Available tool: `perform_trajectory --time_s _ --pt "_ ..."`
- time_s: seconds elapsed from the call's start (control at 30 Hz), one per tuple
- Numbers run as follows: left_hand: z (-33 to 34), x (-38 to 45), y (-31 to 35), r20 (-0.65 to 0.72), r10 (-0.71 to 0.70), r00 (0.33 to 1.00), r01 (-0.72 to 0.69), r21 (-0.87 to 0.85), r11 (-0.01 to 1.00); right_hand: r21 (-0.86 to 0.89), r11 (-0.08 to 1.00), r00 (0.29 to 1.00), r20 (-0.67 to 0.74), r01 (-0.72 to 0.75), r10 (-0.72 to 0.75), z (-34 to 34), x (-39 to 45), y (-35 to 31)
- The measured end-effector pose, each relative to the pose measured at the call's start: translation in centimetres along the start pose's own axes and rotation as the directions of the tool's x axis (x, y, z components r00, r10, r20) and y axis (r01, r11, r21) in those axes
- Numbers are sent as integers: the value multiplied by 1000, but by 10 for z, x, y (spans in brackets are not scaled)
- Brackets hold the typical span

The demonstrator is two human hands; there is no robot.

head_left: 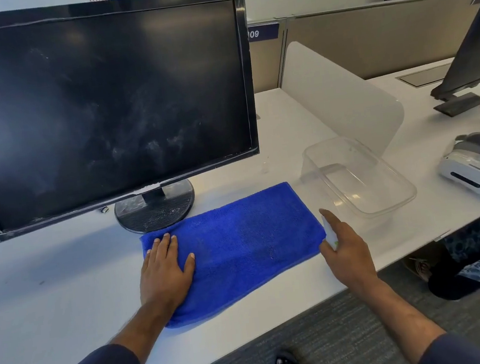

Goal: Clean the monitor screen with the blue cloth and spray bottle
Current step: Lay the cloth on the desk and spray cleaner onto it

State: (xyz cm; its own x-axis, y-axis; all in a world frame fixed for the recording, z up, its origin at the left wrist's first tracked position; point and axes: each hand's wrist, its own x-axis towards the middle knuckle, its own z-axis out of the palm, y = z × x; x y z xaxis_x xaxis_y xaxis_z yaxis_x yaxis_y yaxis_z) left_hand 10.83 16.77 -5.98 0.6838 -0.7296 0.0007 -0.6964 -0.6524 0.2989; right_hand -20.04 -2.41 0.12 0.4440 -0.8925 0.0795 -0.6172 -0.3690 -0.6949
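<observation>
A black monitor (96, 108) with a dusty, smeared screen stands on the white desk (50, 296) at the left. In front of its round base lies a folded blue cloth (240, 242), spread flat. My left hand (165, 269) rests palm down on the cloth's left end, fingers spread. My right hand (346, 247) is at the cloth's right edge, wrapped around a small white spray bottle (329, 232) with the forefinger on top. Most of the bottle is hidden by the hand.
A clear plastic tub (385, 197) sits just right of the cloth. A translucent divider (342, 90) stands behind it. Further right lie a white headset (478, 164) and a second monitor (477, 53). The desk edge runs diagonally below my hands.
</observation>
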Motion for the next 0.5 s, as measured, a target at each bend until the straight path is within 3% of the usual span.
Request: perform_trajectory --time_s 0.27,0.5 --pt "-17 14 20 -18 -51 999 51 -13 999 -47 998 998 38 47 -45 -3 19 -15" --pt "-6 15 26 -79 20 997 -23 -40 999 77 994 989 114 81 -90 2 27 -15"
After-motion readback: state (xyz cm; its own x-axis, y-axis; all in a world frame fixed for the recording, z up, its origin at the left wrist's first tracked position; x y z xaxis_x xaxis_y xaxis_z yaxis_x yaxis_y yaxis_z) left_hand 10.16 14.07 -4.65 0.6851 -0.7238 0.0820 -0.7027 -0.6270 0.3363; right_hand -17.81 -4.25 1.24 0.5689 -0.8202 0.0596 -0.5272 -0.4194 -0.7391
